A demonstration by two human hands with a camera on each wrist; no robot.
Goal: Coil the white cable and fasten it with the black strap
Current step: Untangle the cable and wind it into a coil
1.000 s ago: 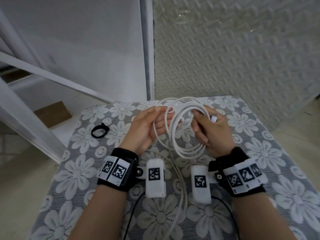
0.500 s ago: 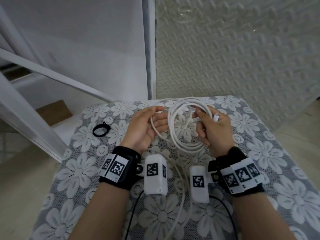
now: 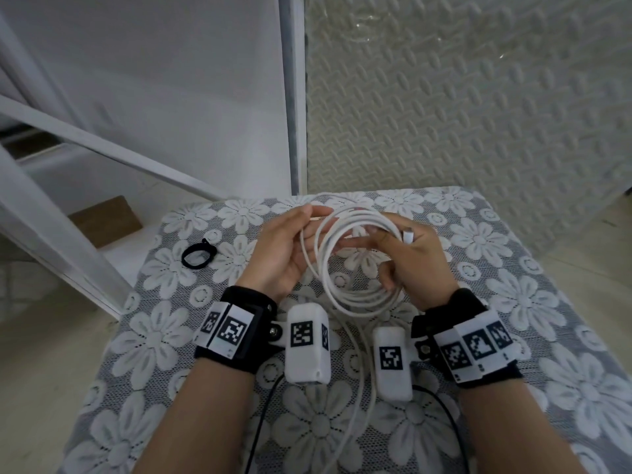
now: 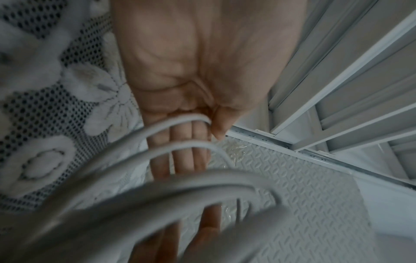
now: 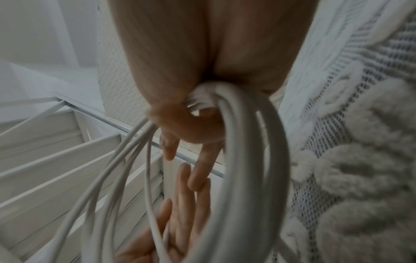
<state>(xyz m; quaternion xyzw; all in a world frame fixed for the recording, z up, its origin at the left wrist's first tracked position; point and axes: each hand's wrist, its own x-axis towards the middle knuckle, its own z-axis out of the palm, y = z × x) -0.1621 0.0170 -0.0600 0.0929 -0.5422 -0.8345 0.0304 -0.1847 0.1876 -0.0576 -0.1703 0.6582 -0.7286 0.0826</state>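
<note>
Above the middle of the table I hold the white cable [image 3: 329, 268] as a coil of several loops. My right hand [image 3: 388, 256] grips one side of the coil, and a white plug end [image 3: 407, 236] sticks up past its thumb. In the right wrist view the bundled loops [image 5: 249, 135] run out from under the curled fingers. My left hand [image 3: 303, 223] pinches one strand [image 4: 180, 119] between thumb and fingers at the coil's upper left. A loose tail [image 3: 359, 388] trails between my wrists toward the near edge. The black strap [image 3: 197, 256] lies looped on the cloth, left of my left hand.
The small table has a grey lace cloth with white flowers [image 3: 513, 302]. A textured white wall panel [image 3: 461, 97] stands close behind it, and white rails [image 3: 51, 234] slope past its left side. A black wire [image 3: 260, 422] runs from the wrist cameras toward me.
My left hand drew a strand out to the left, then lifted it to the coil's top edge. The right hand kept its grip and tilted the coil slightly.
</note>
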